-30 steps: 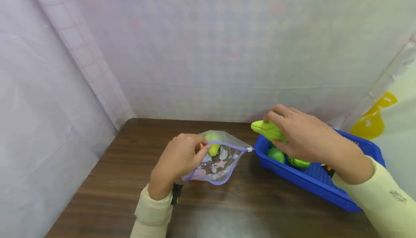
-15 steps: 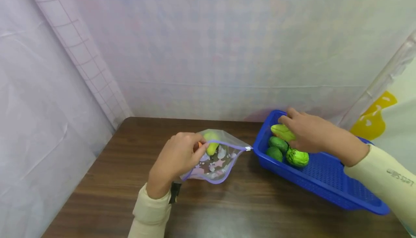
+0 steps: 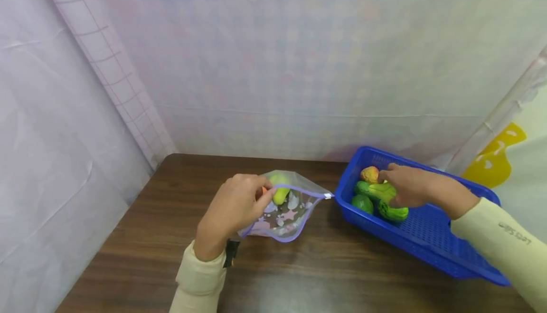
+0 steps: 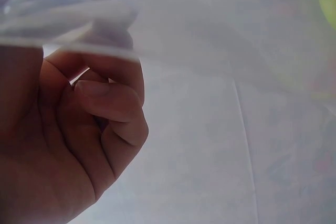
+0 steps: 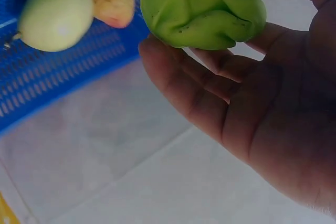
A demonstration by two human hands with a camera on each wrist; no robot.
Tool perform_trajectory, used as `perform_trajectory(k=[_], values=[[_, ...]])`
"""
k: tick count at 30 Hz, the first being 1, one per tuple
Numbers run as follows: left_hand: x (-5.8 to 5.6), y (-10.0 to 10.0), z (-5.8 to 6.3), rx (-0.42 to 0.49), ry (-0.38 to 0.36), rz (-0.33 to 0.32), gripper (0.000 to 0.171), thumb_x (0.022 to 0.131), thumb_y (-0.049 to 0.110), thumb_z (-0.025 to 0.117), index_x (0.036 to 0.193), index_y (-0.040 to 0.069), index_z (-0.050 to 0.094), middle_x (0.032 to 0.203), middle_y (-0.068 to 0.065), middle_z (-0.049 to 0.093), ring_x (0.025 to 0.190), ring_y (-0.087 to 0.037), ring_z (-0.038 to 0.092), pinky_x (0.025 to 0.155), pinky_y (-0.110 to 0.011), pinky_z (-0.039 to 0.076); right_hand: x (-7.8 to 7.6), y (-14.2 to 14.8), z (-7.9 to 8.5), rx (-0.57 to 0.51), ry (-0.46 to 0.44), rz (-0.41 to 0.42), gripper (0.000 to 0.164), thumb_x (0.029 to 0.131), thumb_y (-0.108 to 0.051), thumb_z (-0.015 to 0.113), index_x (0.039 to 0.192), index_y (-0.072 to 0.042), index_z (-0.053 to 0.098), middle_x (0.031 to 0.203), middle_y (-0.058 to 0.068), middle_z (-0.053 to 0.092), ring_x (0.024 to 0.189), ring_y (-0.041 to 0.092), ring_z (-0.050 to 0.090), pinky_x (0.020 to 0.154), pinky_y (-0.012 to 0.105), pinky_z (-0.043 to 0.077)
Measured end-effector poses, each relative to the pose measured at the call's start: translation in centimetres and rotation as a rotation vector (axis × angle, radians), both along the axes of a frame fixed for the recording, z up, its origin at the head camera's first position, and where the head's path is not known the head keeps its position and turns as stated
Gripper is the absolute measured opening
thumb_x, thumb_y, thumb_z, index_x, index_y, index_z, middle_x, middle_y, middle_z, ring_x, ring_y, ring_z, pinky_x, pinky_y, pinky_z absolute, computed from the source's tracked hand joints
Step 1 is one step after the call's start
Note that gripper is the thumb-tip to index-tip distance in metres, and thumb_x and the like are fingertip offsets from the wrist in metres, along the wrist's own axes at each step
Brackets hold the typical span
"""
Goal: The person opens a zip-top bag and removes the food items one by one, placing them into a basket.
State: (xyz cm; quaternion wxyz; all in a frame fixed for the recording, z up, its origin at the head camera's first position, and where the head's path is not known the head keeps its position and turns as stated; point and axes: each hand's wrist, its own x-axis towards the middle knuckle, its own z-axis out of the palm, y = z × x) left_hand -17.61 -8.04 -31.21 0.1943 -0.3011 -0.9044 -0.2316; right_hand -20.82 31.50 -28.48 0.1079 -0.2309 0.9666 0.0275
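My left hand (image 3: 239, 201) pinches the rim of a clear zip pouch (image 3: 295, 215) with purple edging and sea-star prints. Through its plastic shows a yellow-green pear-shaped fruit (image 3: 279, 194), and a bit of orange peeps out by the fingertips. At the right, my right hand (image 3: 408, 185) reaches down into a blue basket (image 3: 408, 239), fingers curved round a yellow-green, leafy-looking vegetable (image 5: 202, 9). It lies among a dark green avocado-like fruit (image 3: 362, 203), a bumpy green piece (image 3: 393, 212) and a red-yellow, wrinkled fruit (image 3: 369, 174).
A pale, egg-shaped fruit (image 5: 55, 20) shows inside the basket in the right wrist view. The basket's left corner meets the pouch's zip pull (image 3: 328, 196) on the brown wooden table (image 3: 171, 237). A white curtain (image 3: 265, 66) hangs behind.
The right hand has brought the leafy vegetable from above the basket's left rim down among the other produce. The wrinkled fruit now shows at the back corner. The left hand and pouch stay put.
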Motion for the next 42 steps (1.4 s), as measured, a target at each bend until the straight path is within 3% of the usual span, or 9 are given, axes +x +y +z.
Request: perform_trajectory(k=[4,12,26,34,42], values=[[0.0,0.1,-0.1,0.003,-0.007,-0.002,0.014,0.095,0.022,0.068,0.091,0.011,0.076,0.071,0.007,0.061,0.058,-0.005,0.049,0.05,-0.02,0.04,-0.3,0.9,-1.3,-0.005,-0.048,0.007,0.056,0.075,-0.016,0.082,0.124,0.0,0.062,0.115,0.017,0.062,0.103,0.035,0.063,0.088,0.053,0.053],[0.0,0.1,0.0,0.001,0.009,-0.003,0.014,0.094,0.022,0.069,0.09,0.01,0.076,0.07,0.007,0.061,0.058,-0.005,0.049,0.051,-0.02,0.041,-0.5,1.5,-3.3,-0.048,-0.006,0.076,0.04,0.067,-0.017,0.084,0.102,-0.009,0.066,0.093,-0.001,0.06,0.084,0.015,0.051,0.077,0.035,0.047],[0.1,0.0,0.1,0.002,0.013,0.003,0.014,0.094,0.022,0.07,0.09,0.01,0.076,0.071,0.006,0.062,0.057,-0.005,0.049,0.049,-0.02,0.04,-0.4,1.4,-3.8,-0.041,-0.034,0.07,0.044,0.065,-0.023,0.087,0.101,-0.009,0.065,0.097,0.002,0.066,0.088,0.019,0.06,0.082,0.04,0.052],[0.1,-0.1,0.2,0.0,0.001,0.006,0.014,0.094,0.022,0.069,0.092,0.01,0.076,0.072,0.006,0.062,0.057,-0.005,0.048,0.049,-0.019,0.039,-0.4,1.4,-4.4,-0.048,-0.086,0.029,0.043,0.065,-0.016,0.084,0.103,-0.008,0.066,0.095,0.001,0.065,0.084,0.016,0.055,0.079,0.037,0.051],[0.1,-0.1,0.2,0.007,0.005,0.004,0.014,0.094,0.021,0.069,0.091,0.01,0.077,0.071,0.006,0.061,0.057,-0.005,0.047,0.048,-0.019,0.038,-0.5,1.4,-5.2,-0.046,-0.038,0.1,0.039,0.06,-0.007,0.079,0.098,-0.008,0.067,0.085,-0.002,0.062,0.076,0.014,0.05,0.071,0.033,0.049]])
